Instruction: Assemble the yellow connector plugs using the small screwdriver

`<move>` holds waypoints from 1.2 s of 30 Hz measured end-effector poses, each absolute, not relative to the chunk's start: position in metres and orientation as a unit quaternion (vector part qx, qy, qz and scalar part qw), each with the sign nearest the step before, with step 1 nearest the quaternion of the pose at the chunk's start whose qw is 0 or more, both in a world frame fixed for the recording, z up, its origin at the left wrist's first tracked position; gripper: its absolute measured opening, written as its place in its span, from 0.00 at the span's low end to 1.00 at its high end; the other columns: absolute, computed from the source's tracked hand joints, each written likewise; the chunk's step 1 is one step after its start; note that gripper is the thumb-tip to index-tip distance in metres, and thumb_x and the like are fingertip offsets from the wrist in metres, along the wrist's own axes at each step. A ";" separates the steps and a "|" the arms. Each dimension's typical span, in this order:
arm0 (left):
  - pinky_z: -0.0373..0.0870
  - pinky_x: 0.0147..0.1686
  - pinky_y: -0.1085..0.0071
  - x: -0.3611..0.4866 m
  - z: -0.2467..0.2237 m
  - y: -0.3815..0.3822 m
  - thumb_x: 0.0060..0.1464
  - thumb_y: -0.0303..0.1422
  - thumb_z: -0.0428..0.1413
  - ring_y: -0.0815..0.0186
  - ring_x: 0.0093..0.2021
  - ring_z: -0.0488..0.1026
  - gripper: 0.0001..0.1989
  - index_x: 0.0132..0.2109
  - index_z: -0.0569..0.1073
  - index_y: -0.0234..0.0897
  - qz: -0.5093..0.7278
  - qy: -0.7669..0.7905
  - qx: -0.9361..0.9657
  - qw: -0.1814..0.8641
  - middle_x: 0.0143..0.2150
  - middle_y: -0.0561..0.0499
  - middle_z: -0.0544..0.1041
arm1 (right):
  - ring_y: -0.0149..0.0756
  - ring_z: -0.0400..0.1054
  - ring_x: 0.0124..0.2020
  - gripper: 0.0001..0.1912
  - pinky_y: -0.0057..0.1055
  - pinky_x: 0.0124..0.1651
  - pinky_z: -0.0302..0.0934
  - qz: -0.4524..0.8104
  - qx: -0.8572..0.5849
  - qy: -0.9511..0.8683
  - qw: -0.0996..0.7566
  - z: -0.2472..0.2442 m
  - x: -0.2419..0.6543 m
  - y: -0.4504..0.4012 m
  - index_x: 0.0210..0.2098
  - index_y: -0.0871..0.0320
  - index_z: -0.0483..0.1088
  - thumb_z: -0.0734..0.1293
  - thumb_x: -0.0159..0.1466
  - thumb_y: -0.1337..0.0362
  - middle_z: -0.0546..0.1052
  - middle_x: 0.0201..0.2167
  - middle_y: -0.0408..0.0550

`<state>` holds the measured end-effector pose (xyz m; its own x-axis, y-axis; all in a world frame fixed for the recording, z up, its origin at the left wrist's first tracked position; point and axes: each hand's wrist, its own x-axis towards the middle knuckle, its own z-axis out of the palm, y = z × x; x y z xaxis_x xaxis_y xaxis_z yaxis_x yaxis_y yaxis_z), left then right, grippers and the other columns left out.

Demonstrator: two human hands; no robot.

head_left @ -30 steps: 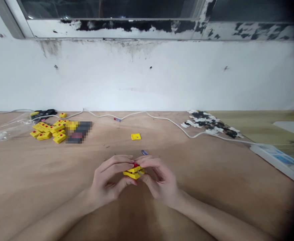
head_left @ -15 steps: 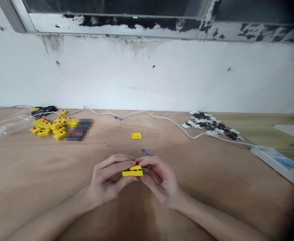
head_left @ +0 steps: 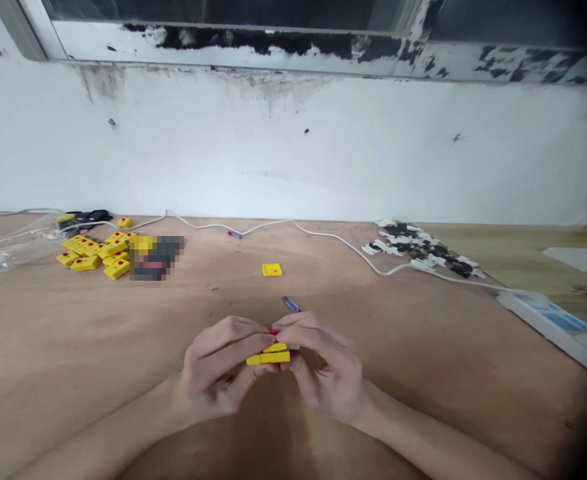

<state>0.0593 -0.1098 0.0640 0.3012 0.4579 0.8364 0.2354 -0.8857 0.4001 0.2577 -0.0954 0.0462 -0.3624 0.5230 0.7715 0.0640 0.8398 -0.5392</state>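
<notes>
Both my hands hold a small yellow plastic assembly [head_left: 268, 358] above the plywood table [head_left: 98, 347], with a red part [head_left: 273, 331] showing at its top edge. My left hand [head_left: 218, 370] grips its left side, and my right hand [head_left: 323, 367] grips its right side. My fingers hide much of it. Just beyond my right fingers, a small purple-handled screwdriver [head_left: 291, 305] lies on the table. A flat yellow piece [head_left: 272, 270] lies farther ahead.
At the back left lies a heap of yellow red-dotted blocks [head_left: 88, 259] beside a pixelated patch [head_left: 156, 258] and a plastic bag [head_left: 8, 252]. A white cable [head_left: 323, 233] runs along the wall to a power strip [head_left: 548, 318], near black-and-white scraps [head_left: 418, 247].
The yellow assembly has turned from tilted to nearly level and sits slightly lower. My fingers have shifted around it, now covering more of its top.
</notes>
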 end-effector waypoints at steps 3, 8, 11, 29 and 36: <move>0.80 0.39 0.68 0.059 0.064 -0.111 0.59 0.25 0.59 0.63 0.40 0.78 0.17 0.55 0.74 0.36 0.554 0.210 0.799 0.107 0.40 0.43 0.79 | 0.40 0.73 0.44 0.23 0.37 0.45 0.71 0.207 -0.196 -0.799 0.530 0.048 0.256 -0.098 0.50 0.58 0.72 0.64 0.59 0.83 0.76 0.42 0.52; 0.77 0.41 0.70 0.060 0.057 -0.107 0.56 0.22 0.61 0.65 0.42 0.76 0.17 0.52 0.76 0.34 0.571 0.216 0.778 0.150 0.42 0.44 0.78 | 0.38 0.74 0.44 0.25 0.35 0.46 0.71 0.176 -0.192 -0.791 0.554 0.048 0.256 -0.095 0.52 0.58 0.72 0.65 0.59 0.83 0.77 0.43 0.52; 0.77 0.46 0.70 0.061 0.053 -0.103 0.55 0.23 0.62 0.64 0.46 0.76 0.16 0.50 0.76 0.37 0.560 0.240 0.749 0.261 0.46 0.44 0.77 | 0.38 0.73 0.46 0.26 0.35 0.49 0.71 0.162 -0.187 -0.803 0.543 0.046 0.260 -0.085 0.55 0.56 0.71 0.65 0.61 0.83 0.76 0.47 0.52; 0.70 0.53 0.59 0.036 0.022 -0.067 0.54 0.37 0.63 0.59 0.49 0.76 0.13 0.47 0.80 0.45 0.265 0.440 0.821 0.249 0.46 0.50 0.81 | 0.35 0.70 0.35 0.06 0.32 0.41 0.65 0.144 -0.284 -0.905 0.281 0.017 0.272 -0.052 0.40 0.59 0.77 0.66 0.68 0.66 0.77 0.34 0.48; 0.71 0.55 0.58 0.037 0.022 -0.068 0.54 0.36 0.64 0.57 0.52 0.76 0.11 0.46 0.81 0.45 0.266 0.477 0.793 0.270 0.46 0.50 0.82 | 0.34 0.70 0.36 0.12 0.31 0.40 0.65 0.136 -0.286 -0.904 0.287 0.003 0.268 -0.059 0.36 0.58 0.77 0.61 0.68 0.73 0.77 0.35 0.49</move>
